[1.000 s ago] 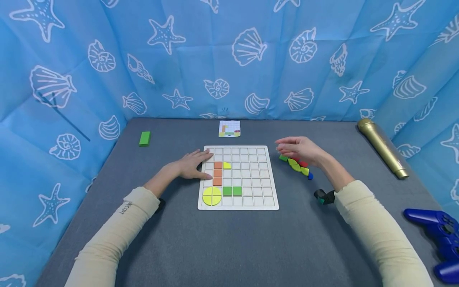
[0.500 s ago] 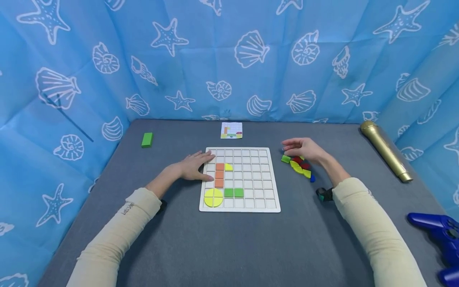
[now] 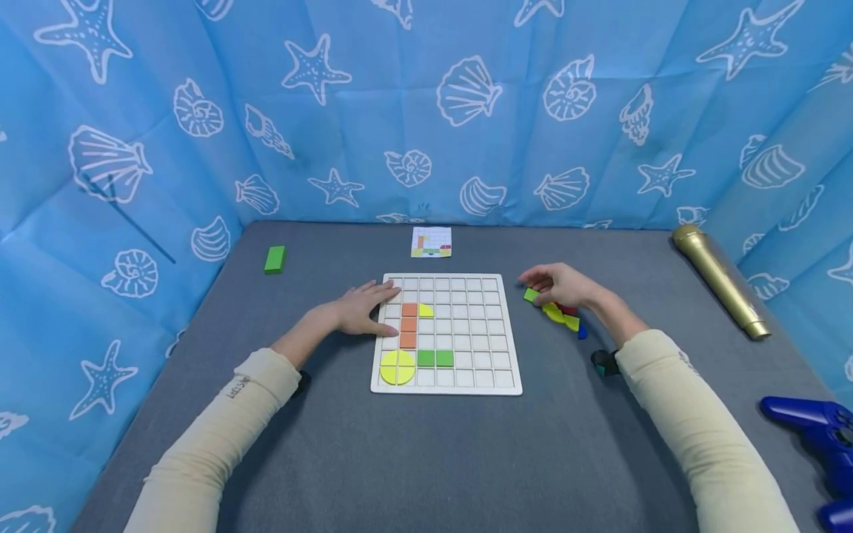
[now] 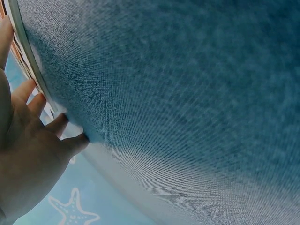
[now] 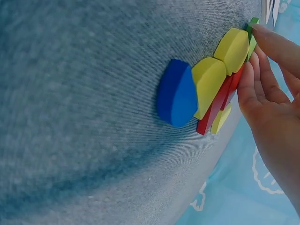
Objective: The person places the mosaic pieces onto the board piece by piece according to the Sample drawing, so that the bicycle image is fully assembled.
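Note:
A white gridded board (image 3: 466, 392) lies mid-table, carrying yellow quarter-circle pieces (image 3: 397, 367), orange squares (image 3: 409, 325) and green squares (image 3: 435, 358). My left hand (image 3: 360, 309) rests with spread fingers on the board's left edge, thumb and fingertips touching it; the left wrist view shows these fingers along the rim. To the right of the board, my right hand (image 3: 563, 285) pinches a green block (image 5: 251, 42) at the end of a small pile, thumb against it and fingers curled behind. In that pile are yellow pieces (image 5: 232, 50), red pieces (image 5: 215, 104) and a blue rounded piece (image 5: 178, 93).
Behind the board lies a small printed pattern card (image 3: 431, 242). A green block (image 3: 275, 259) sits at the far left. On the right are a gold microphone (image 3: 721, 281) and a blue game controller (image 3: 816, 429). A blue seashell curtain (image 3: 413, 111) surrounds the table.
My right hand has lowered onto the pile, and its thumb and fingers have come in around the green block. The left hand stays on the board. The head view has shifted slightly.

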The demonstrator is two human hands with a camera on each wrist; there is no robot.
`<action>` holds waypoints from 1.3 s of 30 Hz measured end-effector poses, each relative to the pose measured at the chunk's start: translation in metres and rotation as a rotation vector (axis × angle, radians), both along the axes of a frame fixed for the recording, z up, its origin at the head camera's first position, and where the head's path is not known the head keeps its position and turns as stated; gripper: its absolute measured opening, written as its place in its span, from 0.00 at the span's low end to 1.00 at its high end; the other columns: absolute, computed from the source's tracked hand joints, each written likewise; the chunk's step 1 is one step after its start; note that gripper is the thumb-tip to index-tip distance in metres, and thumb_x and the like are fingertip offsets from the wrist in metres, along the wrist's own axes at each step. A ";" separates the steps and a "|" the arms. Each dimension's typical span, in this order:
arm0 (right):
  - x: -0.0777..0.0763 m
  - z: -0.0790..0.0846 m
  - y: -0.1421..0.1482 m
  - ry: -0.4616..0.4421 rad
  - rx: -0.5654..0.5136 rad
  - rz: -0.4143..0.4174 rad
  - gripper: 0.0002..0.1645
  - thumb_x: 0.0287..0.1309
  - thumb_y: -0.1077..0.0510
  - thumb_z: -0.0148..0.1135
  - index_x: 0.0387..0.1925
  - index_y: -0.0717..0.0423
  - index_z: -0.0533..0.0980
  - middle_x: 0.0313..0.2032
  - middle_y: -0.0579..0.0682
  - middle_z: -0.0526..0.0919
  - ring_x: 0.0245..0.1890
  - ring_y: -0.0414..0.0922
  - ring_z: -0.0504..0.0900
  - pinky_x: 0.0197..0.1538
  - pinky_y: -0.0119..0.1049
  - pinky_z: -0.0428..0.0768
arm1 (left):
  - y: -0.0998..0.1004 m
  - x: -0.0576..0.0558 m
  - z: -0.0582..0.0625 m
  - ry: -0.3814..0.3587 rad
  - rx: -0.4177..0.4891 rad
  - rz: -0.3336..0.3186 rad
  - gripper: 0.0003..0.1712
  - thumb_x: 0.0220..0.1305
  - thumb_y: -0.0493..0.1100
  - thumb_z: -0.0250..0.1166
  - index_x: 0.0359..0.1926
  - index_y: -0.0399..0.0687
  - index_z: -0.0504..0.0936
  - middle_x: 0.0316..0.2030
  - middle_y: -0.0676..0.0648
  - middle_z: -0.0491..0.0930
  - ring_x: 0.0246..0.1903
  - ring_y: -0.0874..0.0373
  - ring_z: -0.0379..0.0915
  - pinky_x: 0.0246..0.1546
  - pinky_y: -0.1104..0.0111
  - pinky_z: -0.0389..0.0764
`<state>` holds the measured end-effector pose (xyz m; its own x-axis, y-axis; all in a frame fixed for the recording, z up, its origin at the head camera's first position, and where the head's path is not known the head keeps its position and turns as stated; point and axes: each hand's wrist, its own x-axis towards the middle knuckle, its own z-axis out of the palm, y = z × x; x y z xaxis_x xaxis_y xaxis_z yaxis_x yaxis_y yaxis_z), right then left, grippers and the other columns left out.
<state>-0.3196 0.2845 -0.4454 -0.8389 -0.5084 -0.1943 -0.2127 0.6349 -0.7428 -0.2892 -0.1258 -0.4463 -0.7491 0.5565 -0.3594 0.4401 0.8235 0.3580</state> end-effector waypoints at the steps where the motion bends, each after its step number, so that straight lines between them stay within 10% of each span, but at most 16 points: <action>1: 0.000 0.000 0.000 0.002 0.006 -0.002 0.26 0.57 0.74 0.61 0.58 0.70 0.70 0.52 0.66 0.74 0.54 0.60 0.72 0.55 0.51 0.73 | 0.000 0.000 0.000 0.000 0.000 0.001 0.52 0.61 0.65 0.61 0.76 0.51 0.46 0.74 0.45 0.39 0.72 0.43 0.30 0.66 0.44 0.38; 22: -0.007 -0.004 0.003 0.051 0.068 -0.042 0.19 0.61 0.65 0.62 0.54 0.63 0.76 0.47 0.59 0.79 0.43 0.52 0.77 0.46 0.46 0.76 | 0.000 -0.001 -0.001 0.009 -0.002 0.003 0.52 0.61 0.65 0.61 0.76 0.51 0.46 0.74 0.45 0.39 0.72 0.43 0.31 0.67 0.45 0.38; 39: 0.018 0.009 -0.013 -0.070 -0.126 -0.060 0.20 0.64 0.62 0.60 0.55 0.69 0.73 0.37 0.59 0.82 0.38 0.55 0.83 0.37 0.45 0.82 | 0.000 -0.002 -0.001 -0.002 0.008 0.003 0.52 0.61 0.65 0.61 0.76 0.50 0.46 0.74 0.45 0.40 0.71 0.42 0.31 0.67 0.44 0.38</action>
